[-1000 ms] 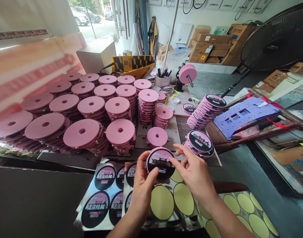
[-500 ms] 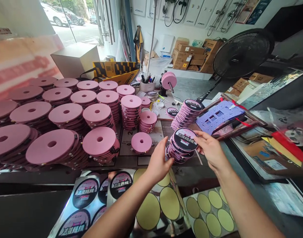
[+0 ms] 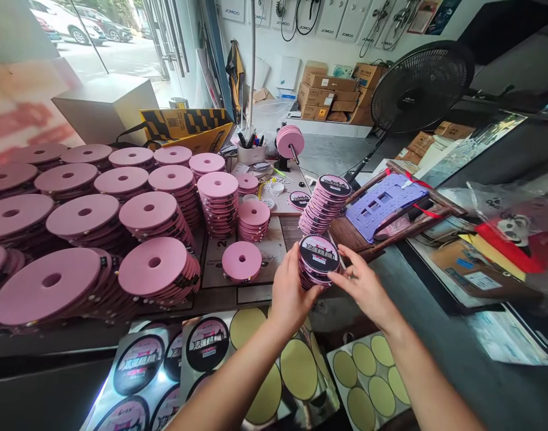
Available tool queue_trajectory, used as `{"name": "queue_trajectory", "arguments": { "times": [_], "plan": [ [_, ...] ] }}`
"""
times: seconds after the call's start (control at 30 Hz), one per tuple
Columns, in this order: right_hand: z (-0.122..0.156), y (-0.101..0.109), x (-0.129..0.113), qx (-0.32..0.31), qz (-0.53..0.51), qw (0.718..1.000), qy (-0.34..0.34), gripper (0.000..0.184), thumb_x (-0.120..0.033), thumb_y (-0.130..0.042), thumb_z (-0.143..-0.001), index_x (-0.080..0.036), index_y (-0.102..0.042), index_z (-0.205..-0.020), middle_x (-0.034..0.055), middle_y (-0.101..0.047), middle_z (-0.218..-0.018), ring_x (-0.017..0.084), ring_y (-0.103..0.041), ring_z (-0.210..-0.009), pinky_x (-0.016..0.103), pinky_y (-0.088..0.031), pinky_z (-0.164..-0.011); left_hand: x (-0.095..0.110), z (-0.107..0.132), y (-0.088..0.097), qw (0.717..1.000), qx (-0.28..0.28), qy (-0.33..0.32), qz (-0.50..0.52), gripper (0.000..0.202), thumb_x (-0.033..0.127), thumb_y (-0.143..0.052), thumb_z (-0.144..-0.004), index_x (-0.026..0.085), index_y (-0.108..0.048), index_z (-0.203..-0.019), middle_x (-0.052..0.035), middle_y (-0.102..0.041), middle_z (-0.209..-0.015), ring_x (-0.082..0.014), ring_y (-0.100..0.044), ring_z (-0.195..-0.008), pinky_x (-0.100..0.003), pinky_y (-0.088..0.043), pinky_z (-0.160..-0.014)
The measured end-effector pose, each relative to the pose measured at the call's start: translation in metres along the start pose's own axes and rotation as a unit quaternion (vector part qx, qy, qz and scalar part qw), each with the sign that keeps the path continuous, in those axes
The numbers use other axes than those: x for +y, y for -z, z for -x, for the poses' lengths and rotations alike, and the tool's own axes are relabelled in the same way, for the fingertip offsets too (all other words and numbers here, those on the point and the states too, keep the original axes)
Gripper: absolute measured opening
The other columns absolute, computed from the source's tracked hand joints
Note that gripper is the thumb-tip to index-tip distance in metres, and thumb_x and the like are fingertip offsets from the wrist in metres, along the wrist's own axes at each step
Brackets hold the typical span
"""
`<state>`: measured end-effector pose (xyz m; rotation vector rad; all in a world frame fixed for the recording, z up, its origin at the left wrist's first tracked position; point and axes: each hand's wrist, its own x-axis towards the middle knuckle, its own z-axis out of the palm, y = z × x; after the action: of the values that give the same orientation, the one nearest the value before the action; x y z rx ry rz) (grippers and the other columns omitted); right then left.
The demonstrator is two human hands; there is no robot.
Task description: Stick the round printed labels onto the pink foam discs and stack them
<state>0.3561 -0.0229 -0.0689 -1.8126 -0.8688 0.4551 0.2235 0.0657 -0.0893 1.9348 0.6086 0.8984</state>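
A short stack of pink discs (image 3: pixel 319 254), topped by a round black-and-pink label, stands at the table's front edge between my hands. My left hand (image 3: pixel 294 293) curls around the stack's left side, its thumb across the front. From the right, the fingers and thumb of my right hand (image 3: pixel 362 286) press on the rim of the upper discs. Just behind stands a taller labelled stack (image 3: pixel 323 206), leaning a little. A lower pile of plain pink discs (image 3: pixel 241 261) lies left of my left hand. Below my forearms are sticker sheets (image 3: pixel 300 369) with bare yellowish circles and printed labels.
Many stacks of pink discs (image 3: pixel 152 266) fill the left side of the table. At the back are a pen holder (image 3: pixel 251 152) and discs on a spindle (image 3: pixel 290 142). A purple-seated chair (image 3: pixel 384 203) and a black fan (image 3: pixel 422 90) stand to the right.
My hands have closed in on the labelled stack, and its top disc now sits more squarely over those below. The whole view has shifted slightly.
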Motion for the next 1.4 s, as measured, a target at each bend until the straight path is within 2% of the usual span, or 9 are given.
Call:
{"name": "queue_trajectory", "arguments": {
  "times": [0.1,0.3,0.5,0.7,0.97,1.13,1.23,1.3,1.4],
  "plan": [
    [0.005,-0.002,-0.004,-0.027,0.005,0.999,-0.020,0.071,-0.039,-0.070,-0.062,-0.015,-0.045,-0.124,0.0074,-0.059,-0.095,0.013,-0.050,-0.060,0.028,-0.045,-0.055,0.003,-0.001,-0.005,0.999,0.021,-0.003,-0.034,0.076,0.023,-0.066,-0.069,0.019,-0.025,-0.134,-0.0149,-0.044,-0.126,-0.0275,-0.040,-0.119,-0.043,-0.033,-0.098],
    [0.008,-0.003,0.004,-0.030,-0.023,0.999,-0.034,0.062,-0.038,-0.070,-0.064,-0.016,-0.045,-0.117,0.0052,-0.061,-0.084,0.018,-0.058,-0.070,0.031,-0.050,-0.062,0.006,-0.002,-0.015,0.997,0.037,0.019,-0.068,0.080,0.017,-0.064,-0.067,0.021,-0.022,-0.135,-0.0114,-0.043,-0.113,-0.0263,-0.045,-0.107,-0.042,-0.038,-0.091],
    [0.009,-0.002,0.007,-0.025,-0.098,0.994,-0.034,0.066,-0.034,-0.071,-0.064,-0.019,-0.042,-0.121,0.0110,-0.053,-0.117,0.017,-0.060,-0.081,0.030,-0.052,-0.069,0.006,-0.004,-0.017,0.997,0.028,0.012,-0.066,0.075,0.018,-0.066,-0.067,0.018,-0.031,-0.132,-0.0139,-0.039,-0.120,-0.0265,-0.041,-0.112,-0.042,-0.034,-0.097],
    [0.007,0.002,0.009,-0.033,-0.113,0.992,-0.040,0.067,-0.033,-0.070,-0.065,-0.019,-0.041,-0.124,0.0094,-0.059,-0.111,0.019,-0.061,-0.083,0.032,-0.052,-0.071,0.003,-0.005,-0.005,1.000,-0.005,-0.002,-0.002,0.075,0.025,-0.065,-0.070,0.022,-0.028,-0.135,-0.0132,-0.047,-0.126,-0.0276,-0.041,-0.116,-0.046,-0.031,-0.098],
    [0.010,-0.003,0.010,-0.017,-0.068,0.997,-0.025,0.073,-0.032,-0.071,-0.064,-0.017,-0.040,-0.128,0.0107,-0.059,-0.111,0.020,-0.059,-0.084,0.033,-0.050,-0.070,0.005,-0.003,-0.004,0.998,0.025,0.033,0.041,0.075,0.021,-0.068,-0.067,0.023,-0.033,-0.133,-0.0110,-0.055,-0.118,-0.0253,-0.049,-0.106,-0.041,-0.037,-0.092],
    [0.009,0.002,0.013,-0.020,-0.081,0.996,-0.031,0.073,-0.037,-0.070,-0.065,-0.018,-0.038,-0.128,0.0126,-0.055,-0.118,0.020,-0.059,-0.083,0.033,-0.050,-0.070,0.004,0.000,-0.004,1.000,0.015,0.009,0.008,0.080,0.026,-0.070,-0.066,0.021,-0.029,-0.135,-0.0130,-0.051,-0.123,-0.0262,-0.046,-0.111,-0.042,-0.034,-0.095],
    [0.006,0.009,0.019,-0.022,-0.043,0.999,-0.020,0.083,-0.036,-0.076,-0.057,-0.019,-0.037,-0.129,0.0135,-0.048,-0.128,0.023,-0.056,-0.096,0.036,-0.048,-0.078,-0.006,0.003,-0.002,1.000,-0.006,0.007,-0.003,0.085,0.028,-0.071,-0.064,0.021,-0.026,-0.136,-0.0144,-0.040,-0.134,-0.0275,-0.033,-0.125,-0.046,-0.025,-0.103],
    [0.002,0.011,0.024,-0.049,-0.048,0.998,-0.013,0.085,-0.032,-0.078,-0.053,-0.019,-0.039,-0.128,0.0123,-0.047,-0.130,0.025,-0.050,-0.109,0.038,-0.044,-0.087,-0.015,0.005,-0.003,0.999,-0.024,0.029,-0.002,0.089,0.031,-0.073,-0.062,0.019,-0.024,-0.136,-0.0167,-0.031,-0.140,-0.0289,-0.025,-0.131,-0.047,-0.020,-0.106],
    [-0.005,0.008,0.029,-0.127,-0.113,0.985,-0.018,0.070,-0.030,-0.077,-0.058,-0.020,-0.046,-0.120,0.0093,-0.055,-0.122,0.024,-0.050,-0.111,0.037,-0.041,-0.092,-0.022,0.004,-0.007,0.998,-0.047,0.043,0.015,0.092,0.033,-0.073,-0.061,0.016,-0.023,-0.136,-0.0193,-0.027,-0.142,-0.0303,-0.023,-0.132,-0.048,-0.019,-0.106]
  ]
}}
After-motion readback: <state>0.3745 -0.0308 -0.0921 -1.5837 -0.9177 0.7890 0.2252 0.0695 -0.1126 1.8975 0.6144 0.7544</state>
